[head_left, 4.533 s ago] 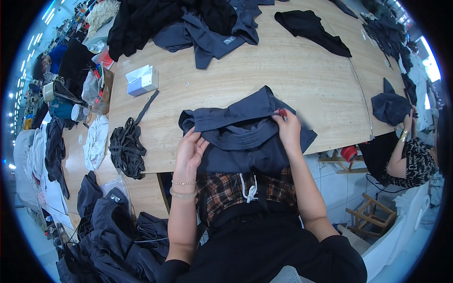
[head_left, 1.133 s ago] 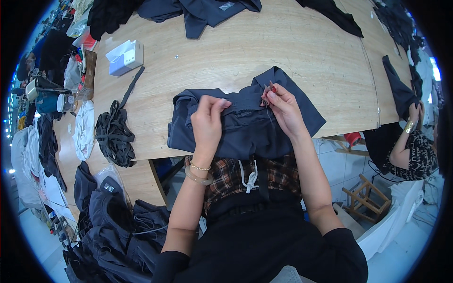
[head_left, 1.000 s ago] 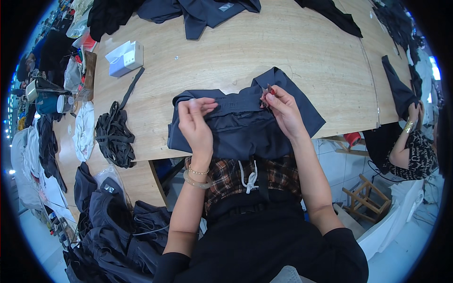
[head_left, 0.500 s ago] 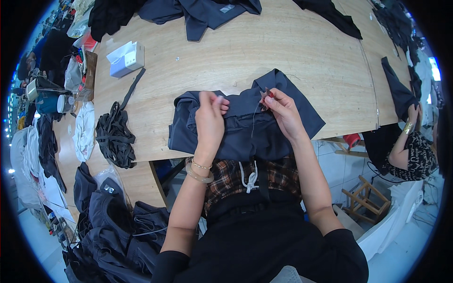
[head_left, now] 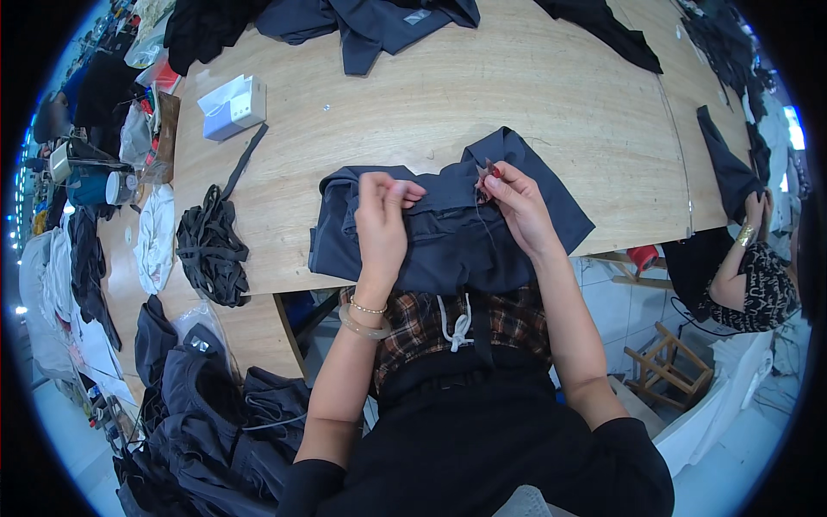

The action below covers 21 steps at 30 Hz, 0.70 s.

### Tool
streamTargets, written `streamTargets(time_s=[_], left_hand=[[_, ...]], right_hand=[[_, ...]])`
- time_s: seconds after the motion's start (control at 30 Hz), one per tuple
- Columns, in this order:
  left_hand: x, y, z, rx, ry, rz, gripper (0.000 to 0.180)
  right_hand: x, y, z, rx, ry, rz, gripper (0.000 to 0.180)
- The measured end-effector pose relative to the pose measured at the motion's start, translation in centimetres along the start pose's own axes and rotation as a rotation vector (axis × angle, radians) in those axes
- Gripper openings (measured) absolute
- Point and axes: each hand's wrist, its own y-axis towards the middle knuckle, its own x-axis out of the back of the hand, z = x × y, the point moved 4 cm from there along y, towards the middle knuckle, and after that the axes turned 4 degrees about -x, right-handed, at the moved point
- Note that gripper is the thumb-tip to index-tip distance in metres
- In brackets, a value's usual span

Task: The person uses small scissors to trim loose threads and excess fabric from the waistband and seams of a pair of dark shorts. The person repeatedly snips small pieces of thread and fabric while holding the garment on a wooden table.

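A dark grey garment point(head_left: 448, 250) lies folded at the table's near edge, its waistband side facing up. Over its right part, my right hand point(head_left: 522, 211) is closed round small red-handled thread snips point(head_left: 491, 175), blades pointing up and away. A loose dark thread point(head_left: 488, 231) dangles below those fingers onto the cloth. My left hand point(head_left: 382, 226) hovers above the garment's left half, fingers curled and thumb pressed toward the index finger. Whatever it may pinch is too small to make out.
To the left are a tissue box point(head_left: 233, 108) and a bundle of dark fabric strips point(head_left: 211, 250). Dark clothes point(head_left: 202, 422) are heaped at the lower left, more garments point(head_left: 370, 30) along the far edge. At the right, another person point(head_left: 754, 276) handles dark cloth near a wooden stool point(head_left: 669, 366).
My left fingers have shifted slightly right and down, reaching more toward the waistband. The hanging thread has swung to the right. My right hand holds nearly the same place with the snips.
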Motion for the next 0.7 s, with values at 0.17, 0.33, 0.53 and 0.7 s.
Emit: streamTargets(time_s=[0.17, 0.33, 0.53, 0.7], left_hand=[[0.8, 0.0, -0.9, -0.105, -0.100, -0.146, 0.013], [-1.2, 0.1, -1.8, -0.262, 0.511, 0.196, 0.031], [-0.9, -0.6, -1.0, -0.109, 0.585, 0.284, 0.026], [-0.8, -0.8, -2.3, -0.137, 0.667, 0.228, 0.019]], right_hand=[[0.1, 0.0, -0.1, 0.005, 0.001, -0.004, 0.014], [0.1, 0.0, 0.0, 0.003, -0.009, -0.015, 0.013], [0.0, -0.5, 1.3, -0.018, -0.204, -0.073, 0.014], [-2.4, -1.8, 5.9, 0.314, -0.758, -0.228, 0.017]])
